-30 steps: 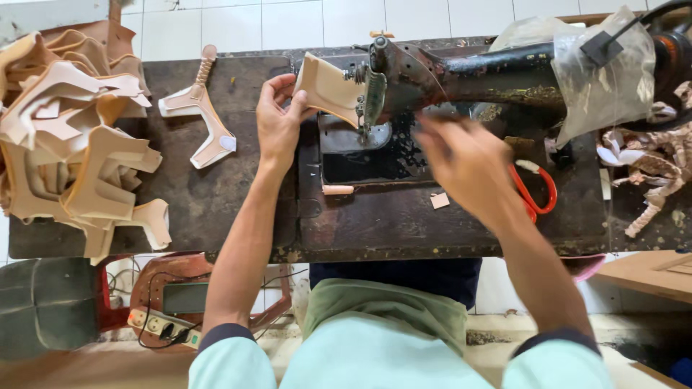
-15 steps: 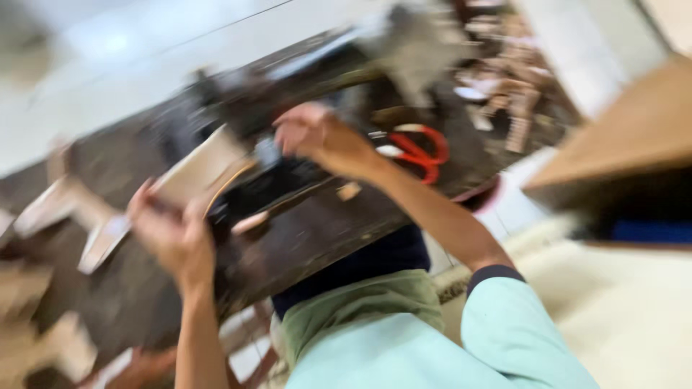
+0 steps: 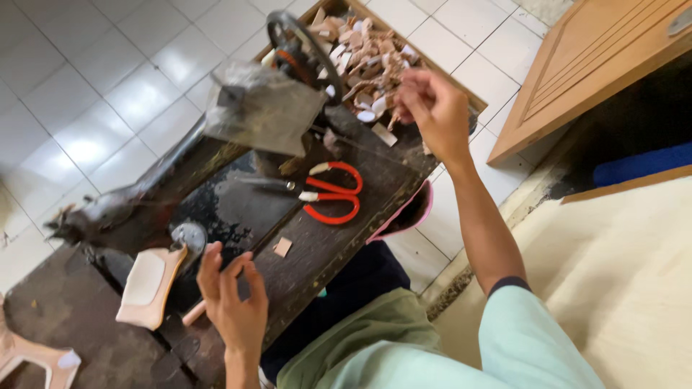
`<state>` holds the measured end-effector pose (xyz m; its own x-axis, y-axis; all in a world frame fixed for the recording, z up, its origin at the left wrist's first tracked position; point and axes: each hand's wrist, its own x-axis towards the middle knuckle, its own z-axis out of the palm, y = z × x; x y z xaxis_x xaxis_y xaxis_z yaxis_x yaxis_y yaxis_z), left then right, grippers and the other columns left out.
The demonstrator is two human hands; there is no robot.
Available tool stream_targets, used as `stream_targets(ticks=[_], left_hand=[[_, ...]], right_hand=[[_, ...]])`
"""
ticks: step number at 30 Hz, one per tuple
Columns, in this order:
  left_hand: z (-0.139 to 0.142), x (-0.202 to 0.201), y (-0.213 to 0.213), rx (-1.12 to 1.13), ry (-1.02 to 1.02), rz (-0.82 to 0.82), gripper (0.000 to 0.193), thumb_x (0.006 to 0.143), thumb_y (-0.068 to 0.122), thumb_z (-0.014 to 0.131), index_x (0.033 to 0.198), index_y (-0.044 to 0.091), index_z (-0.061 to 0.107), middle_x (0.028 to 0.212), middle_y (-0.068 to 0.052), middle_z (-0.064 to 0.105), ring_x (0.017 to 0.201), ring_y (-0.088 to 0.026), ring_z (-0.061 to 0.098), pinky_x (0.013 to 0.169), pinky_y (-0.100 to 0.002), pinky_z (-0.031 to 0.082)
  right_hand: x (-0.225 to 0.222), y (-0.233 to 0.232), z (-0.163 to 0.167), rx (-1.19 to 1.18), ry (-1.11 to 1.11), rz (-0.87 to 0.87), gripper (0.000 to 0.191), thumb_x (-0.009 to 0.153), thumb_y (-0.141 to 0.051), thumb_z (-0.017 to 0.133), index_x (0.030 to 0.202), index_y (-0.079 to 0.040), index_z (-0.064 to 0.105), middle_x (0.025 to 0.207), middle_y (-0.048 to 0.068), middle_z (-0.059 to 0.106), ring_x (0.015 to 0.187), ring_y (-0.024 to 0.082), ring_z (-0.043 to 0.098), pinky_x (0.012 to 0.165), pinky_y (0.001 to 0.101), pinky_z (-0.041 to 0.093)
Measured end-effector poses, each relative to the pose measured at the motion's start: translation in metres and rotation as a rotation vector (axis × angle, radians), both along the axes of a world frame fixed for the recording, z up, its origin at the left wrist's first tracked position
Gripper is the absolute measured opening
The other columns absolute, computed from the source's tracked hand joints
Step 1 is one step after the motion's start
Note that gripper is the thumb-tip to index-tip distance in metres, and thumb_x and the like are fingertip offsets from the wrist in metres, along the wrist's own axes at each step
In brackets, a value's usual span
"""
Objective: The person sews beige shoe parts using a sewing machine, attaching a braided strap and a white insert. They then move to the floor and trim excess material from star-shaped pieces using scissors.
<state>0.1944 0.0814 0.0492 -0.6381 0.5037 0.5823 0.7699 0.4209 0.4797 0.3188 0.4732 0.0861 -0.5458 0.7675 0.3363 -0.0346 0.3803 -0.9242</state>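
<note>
Overhead, a dark, scuffed wooden sewing table (image 3: 339,245) is standing on a floor of pale square tiles (image 3: 79,94), with a light wooden door panel (image 3: 598,57) leaning at the upper right and a cream sheet (image 3: 620,288) lying along the lower right. An old black sewing machine (image 3: 216,166), partly wrapped in a clear plastic bag (image 3: 263,108), is stretching across the table, its handwheel (image 3: 303,43) toward the far end. Red-handled scissors (image 3: 328,194) are lying near the table's right edge, and a small tan scrap (image 3: 282,247) is resting just below them. A heap of tan and white cut pieces (image 3: 364,61) is filling a tray at the table's far right corner.

The right hand (image 3: 432,108) is hovering over that heap with fingers bunched and pinched together; whether they are holding anything cannot be told through the blur. The left hand (image 3: 231,295) is resting at the table's near edge, fingers loosely spread and holding nothing, just beside a tan shoe-upper piece (image 3: 148,284) with a white lining, which is lying flat by the machine's needle end.
</note>
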Motion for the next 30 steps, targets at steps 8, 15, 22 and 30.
stream_targets(ticks=[8, 15, 22, 30], left_hand=[[0.005, -0.012, 0.023, 0.024, -0.192, 0.005, 0.018, 0.095, 0.001, 0.068, 0.112, 0.006, 0.067, 0.143, -0.020, 0.054, 0.130, -0.036, 0.059, 0.106, -0.044, 0.055], [0.005, -0.020, 0.024, 0.010, -0.278, 0.115, 0.017, 0.091, 0.001, 0.070, 0.107, 0.006, 0.069, 0.141, -0.016, 0.058, 0.126, -0.033, 0.061, 0.100, -0.043, 0.052], [0.003, -0.027, 0.024, 0.033, -0.347, 0.126, 0.016, 0.092, 0.003, 0.070, 0.107, 0.007, 0.070, 0.139, -0.013, 0.060, 0.124, -0.029, 0.063, 0.098, -0.041, 0.053], [0.003, -0.035, 0.028, 0.013, -0.411, 0.136, 0.015, 0.092, 0.004, 0.069, 0.106, 0.008, 0.070, 0.139, -0.011, 0.060, 0.122, -0.027, 0.063, 0.096, -0.041, 0.054]], right_hand=[[-0.094, 0.116, -0.031, 0.507, -0.372, 0.027, 0.023, 0.100, -0.009, 0.066, 0.121, -0.002, 0.070, 0.107, 0.016, 0.076, 0.085, 0.019, 0.073, 0.074, 0.0263, 0.064], [-0.155, 0.148, -0.050, 0.530, -0.379, 0.060, 0.019, 0.101, -0.011, 0.065, 0.115, -0.002, 0.073, 0.107, 0.017, 0.073, 0.082, 0.020, 0.072, 0.071, 0.0272, 0.063], [-0.201, 0.133, -0.024, 0.516, -0.745, 0.173, 0.027, 0.101, -0.034, 0.070, 0.113, -0.010, 0.074, 0.104, 0.011, 0.077, 0.084, 0.020, 0.072, 0.080, 0.0370, 0.060], [-0.195, 0.124, -0.026, 0.757, -0.994, 0.373, 0.038, 0.090, -0.029, 0.079, 0.124, -0.017, 0.070, 0.117, 0.010, 0.067, 0.108, 0.024, 0.061, 0.098, 0.0414, 0.051]])
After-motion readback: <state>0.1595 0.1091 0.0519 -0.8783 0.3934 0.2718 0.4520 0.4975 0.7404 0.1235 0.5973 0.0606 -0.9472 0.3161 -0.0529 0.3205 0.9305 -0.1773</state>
